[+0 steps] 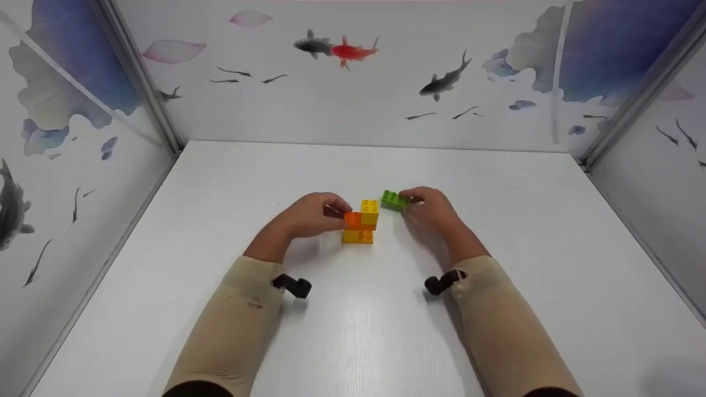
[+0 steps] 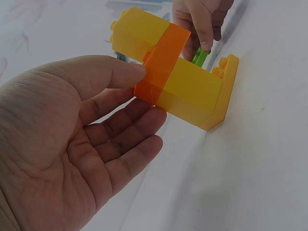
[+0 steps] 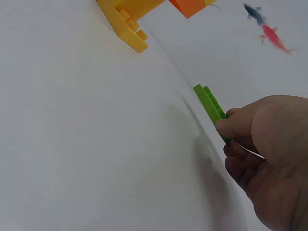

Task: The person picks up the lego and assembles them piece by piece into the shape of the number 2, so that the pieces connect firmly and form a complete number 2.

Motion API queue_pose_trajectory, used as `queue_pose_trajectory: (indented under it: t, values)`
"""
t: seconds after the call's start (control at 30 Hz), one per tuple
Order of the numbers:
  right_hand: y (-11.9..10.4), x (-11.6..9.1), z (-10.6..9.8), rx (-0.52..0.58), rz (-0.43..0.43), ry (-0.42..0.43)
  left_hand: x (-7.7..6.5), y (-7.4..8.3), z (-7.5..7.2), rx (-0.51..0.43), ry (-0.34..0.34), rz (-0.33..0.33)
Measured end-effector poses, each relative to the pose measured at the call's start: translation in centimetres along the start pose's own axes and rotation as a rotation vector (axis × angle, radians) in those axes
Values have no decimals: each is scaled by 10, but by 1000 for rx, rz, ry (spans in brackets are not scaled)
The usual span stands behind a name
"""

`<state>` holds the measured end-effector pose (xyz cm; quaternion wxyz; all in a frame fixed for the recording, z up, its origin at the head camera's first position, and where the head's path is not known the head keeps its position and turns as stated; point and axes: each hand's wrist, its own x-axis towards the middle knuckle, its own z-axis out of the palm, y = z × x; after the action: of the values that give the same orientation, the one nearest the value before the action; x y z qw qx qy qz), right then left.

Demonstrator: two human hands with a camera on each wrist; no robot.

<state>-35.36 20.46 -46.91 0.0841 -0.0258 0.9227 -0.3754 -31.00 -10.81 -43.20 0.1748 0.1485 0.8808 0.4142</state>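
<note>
A mark (image 1: 255,302) on your left sleeve (image 1: 223,322) was too small to read. Your left hand (image 1: 309,216) pinched the orange brick (image 2: 167,54) of the yellow-and-orange stack (image 1: 368,225), its fingertips partly covering that brick. Your right hand (image 1: 434,209) pinched one end of the green brick (image 1: 390,199), just right of the stack and slightly farther from you. The stack stood in the way between your left hand and the green brick. Black wrist mounts (image 1: 300,288) jutted inward from both cuffs; painted fish (image 1: 356,52) decorated the back wall (image 1: 342,110).
</note>
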Motion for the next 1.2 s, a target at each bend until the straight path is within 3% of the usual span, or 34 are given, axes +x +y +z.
queue_pose_trajectory:
  t: [0.2,0.53,0.93,1.2]
  values:
    - [-10,-5,-12,6,-99,30,0,1,0,4,-6,0]
    - [-34,-21,-22,23,-144,31,0,-1,0,17,-2,19]
    - [-72,-51,-24,31,-272,-59,0,-2,0,3,3,37]
    - [-83,-61,-18,22,-403,-83,-2,0,0,13,11,36]
